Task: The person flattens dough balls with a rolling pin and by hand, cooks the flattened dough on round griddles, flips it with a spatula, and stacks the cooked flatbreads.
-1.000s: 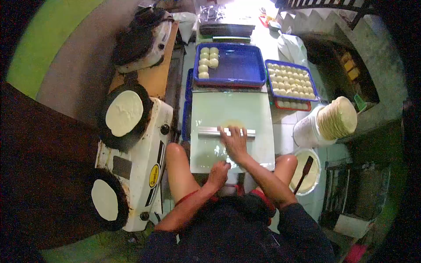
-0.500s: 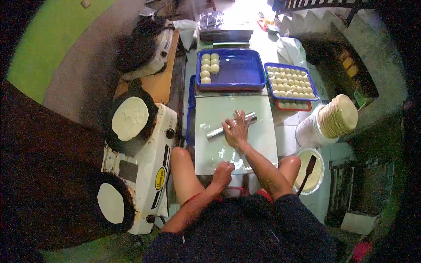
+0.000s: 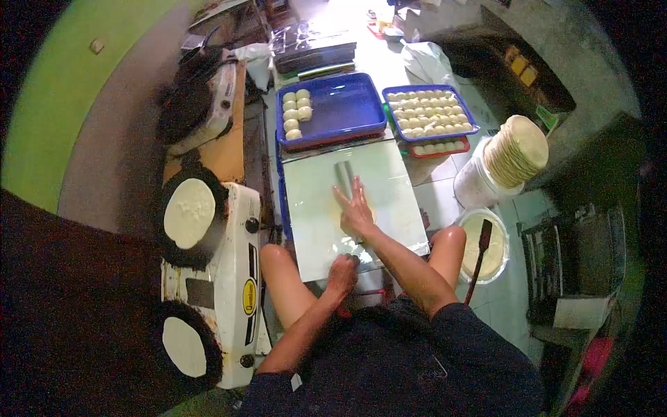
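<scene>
Plainly, spreads the right hand [image 3: 356, 212] palm down over the metal rolling pin [image 3: 344, 174], with fingers fanned rather than wrapped around it, likely so as to let the bar turn freely beneath. Shows the pin's far end just past the fingertips, pointing toward eleven-thirty from the palm; hides its middle under the hand. Has around that palm a faint yellowish round of dough [image 3: 374, 213], thin and flat on the white board [image 3: 313, 229], apparently oiled against sticking, to judge by the shine. Curls the left hand [image 3: 342, 273] at the board's near edge, around six-thirty from the right, perhaps for steadying; cannot tell whether pinching the dark shape beside those fingertips or merely touching it.

Has at eleven-thirty, just beyond the board, a blue tray [image 3: 347, 104] with dough balls [image 3: 290, 115] grouped along its nine o'clock side, presumably for easy reach. Holds at one o'clock a fuller blue tray [image 3: 439, 135], stacked over a red tray [image 3: 445, 153], probably to save room. Bears at two o'clock a pile of flatbreads [image 3: 514, 156] atop a white bucket [image 3: 476, 182], and toward three-thirty a tub [image 3: 497, 250] with a dark-handled utensil [image 3: 485, 240] across it. Carries at nine and eight o'clock two black pans [image 3: 219, 208] on a gas stove [image 3: 240, 278], with a pale flatbread [image 3: 189, 212] in each, seemingly for cooking within arm's turn.
</scene>
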The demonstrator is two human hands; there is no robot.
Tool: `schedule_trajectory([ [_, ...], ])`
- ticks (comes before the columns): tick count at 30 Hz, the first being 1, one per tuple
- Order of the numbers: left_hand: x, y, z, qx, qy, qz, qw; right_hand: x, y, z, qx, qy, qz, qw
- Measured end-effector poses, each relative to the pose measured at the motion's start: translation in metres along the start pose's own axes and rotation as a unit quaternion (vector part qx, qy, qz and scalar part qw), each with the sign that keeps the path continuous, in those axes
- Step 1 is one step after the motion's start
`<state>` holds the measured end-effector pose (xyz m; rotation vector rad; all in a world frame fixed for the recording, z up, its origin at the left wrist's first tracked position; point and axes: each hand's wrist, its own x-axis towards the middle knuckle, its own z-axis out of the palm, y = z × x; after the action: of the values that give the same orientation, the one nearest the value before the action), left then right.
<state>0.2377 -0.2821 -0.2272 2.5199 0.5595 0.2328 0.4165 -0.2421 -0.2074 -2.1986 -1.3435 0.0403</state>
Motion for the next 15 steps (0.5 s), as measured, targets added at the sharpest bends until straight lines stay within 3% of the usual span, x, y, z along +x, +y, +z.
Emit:
schedule_trajectory([
  [3, -0.002, 0.012, -0.013, -0.011, -0.023, -0.062, 0.998, 0.003, -0.013, -0.004, 0.011, -0.101, 0.049, 0.994],
  [4, -0.001, 0.002, -0.005, 0.014, -0.04, -0.036, 0.998, 0.006, -0.021, -0.005, -0.056, -0.029, 0.032, 0.998],
  [7, -0.003, 0.0, -0.003, -0.031, -0.033, -0.049, 0.998, 0.024, -0.024, -0.02, -0.059, -0.096, 0.054, 0.992],
  [8, -0.005, 0.0, -0.004, -0.036, -0.018, -0.04, 0.998, 0.021, -0.011, 0.001, -0.023, 0.021, 0.023, 0.999],
  [12, -0.01, -0.003, 0.006, -0.059, 0.018, -0.029, 0.998, 0.032, -0.017, -0.009, -0.002, 0.065, 0.054, 0.996],
  [15, -0.011, -0.003, 0.007, -0.071, 0.031, -0.031, 0.997, 0.036, -0.009, -0.006, 0.026, 0.027, 0.057, 0.998],
])
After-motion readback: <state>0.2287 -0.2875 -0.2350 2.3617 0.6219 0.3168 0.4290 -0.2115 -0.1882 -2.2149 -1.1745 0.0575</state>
